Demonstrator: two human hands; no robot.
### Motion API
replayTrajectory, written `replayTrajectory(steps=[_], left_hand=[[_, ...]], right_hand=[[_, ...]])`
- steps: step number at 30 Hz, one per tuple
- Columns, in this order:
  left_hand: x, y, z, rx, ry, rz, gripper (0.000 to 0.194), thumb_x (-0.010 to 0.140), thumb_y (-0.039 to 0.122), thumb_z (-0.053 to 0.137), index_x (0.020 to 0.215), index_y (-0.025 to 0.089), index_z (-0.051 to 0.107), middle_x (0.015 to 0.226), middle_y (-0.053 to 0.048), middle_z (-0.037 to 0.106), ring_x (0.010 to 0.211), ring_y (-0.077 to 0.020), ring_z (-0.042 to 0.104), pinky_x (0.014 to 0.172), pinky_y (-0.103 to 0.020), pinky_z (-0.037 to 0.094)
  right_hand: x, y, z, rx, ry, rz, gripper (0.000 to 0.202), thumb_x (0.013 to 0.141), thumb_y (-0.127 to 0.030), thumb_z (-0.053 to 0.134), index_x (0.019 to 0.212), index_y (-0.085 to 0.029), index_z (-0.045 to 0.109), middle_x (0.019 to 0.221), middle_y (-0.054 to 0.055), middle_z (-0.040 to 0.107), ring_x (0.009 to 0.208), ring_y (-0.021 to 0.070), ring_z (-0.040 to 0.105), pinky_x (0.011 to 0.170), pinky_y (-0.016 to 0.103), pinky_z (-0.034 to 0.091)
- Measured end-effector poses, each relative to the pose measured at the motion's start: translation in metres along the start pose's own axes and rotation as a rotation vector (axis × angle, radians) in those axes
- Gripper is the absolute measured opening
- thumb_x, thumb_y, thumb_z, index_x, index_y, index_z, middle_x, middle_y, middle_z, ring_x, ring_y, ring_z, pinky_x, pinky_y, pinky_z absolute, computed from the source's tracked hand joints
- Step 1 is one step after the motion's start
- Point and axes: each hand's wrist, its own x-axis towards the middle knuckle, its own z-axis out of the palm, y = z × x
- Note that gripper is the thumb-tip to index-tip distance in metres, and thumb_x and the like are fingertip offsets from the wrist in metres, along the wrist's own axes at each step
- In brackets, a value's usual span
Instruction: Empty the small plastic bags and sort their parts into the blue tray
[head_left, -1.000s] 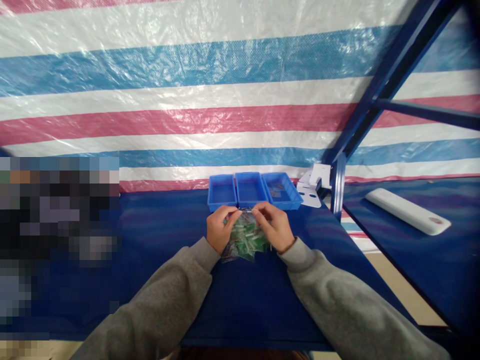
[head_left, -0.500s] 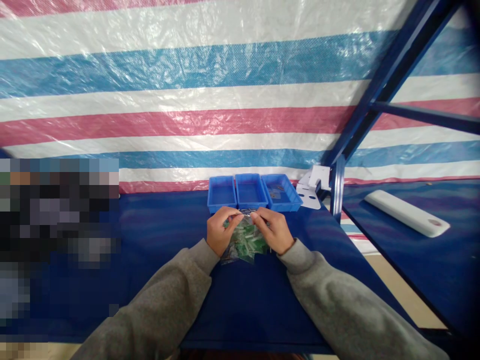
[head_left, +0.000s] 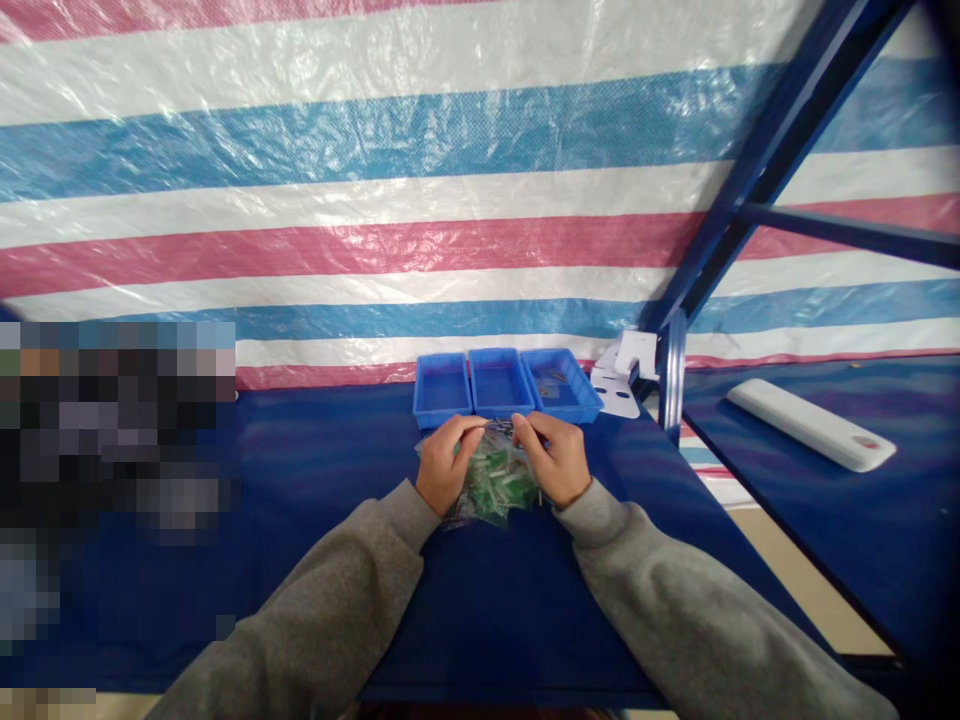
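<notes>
A clear plastic bag (head_left: 491, 482) full of small green and white parts rests on the blue table (head_left: 315, 470). My left hand (head_left: 444, 466) pinches the bag's top edge on the left. On the right, my right hand (head_left: 553, 458) pinches the same edge, fingertips close to the left hand's. Both hands sit just in front of three blue trays: the left tray (head_left: 441, 386), the middle tray (head_left: 500, 382) and the right tray (head_left: 561, 383), which holds a few small dark parts.
White plastic pieces (head_left: 624, 378) lie right of the trays by a blue frame post (head_left: 672, 368). A long white bar (head_left: 810, 424) lies on the neighbouring blue table. A striped tarpaulin (head_left: 375, 200) hangs behind. A blurred patch covers the left.
My two hands have drawn a little closer together at the bag's top edge. The bag stays where it was on the table.
</notes>
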Motion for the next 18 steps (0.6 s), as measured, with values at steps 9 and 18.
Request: replayTrajectory(steps=[9,18], left_hand=[[-0.0017,-0.0019,-0.0001,-0.004,0.036,-0.059,0.015,0.085,0.027,0.051,0.096,0.016,0.051,0.054,0.007,0.052,0.049,-0.007,0.05,0.057,-0.018,0.039],[0.0002,-0.0028,-0.0001,-0.192,0.068,-0.107,0.015,0.078,0.029,0.061,0.084,0.017,0.067,0.08,-0.004,0.069,0.068,-0.0135,0.063,0.066,-0.024,0.05]], right_hand=[[-0.0029,0.0,0.0015,0.076,-0.153,-0.101,0.017,0.086,-0.031,0.05,0.088,-0.019,0.063,0.07,0.002,0.057,0.059,0.0121,0.049,0.059,0.025,0.039],[-0.0011,-0.0002,0.0037,0.103,-0.121,-0.035,0.021,0.089,-0.031,0.044,0.079,-0.018,0.059,0.073,0.002,0.059,0.066,0.0131,0.053,0.064,0.024,0.039]])
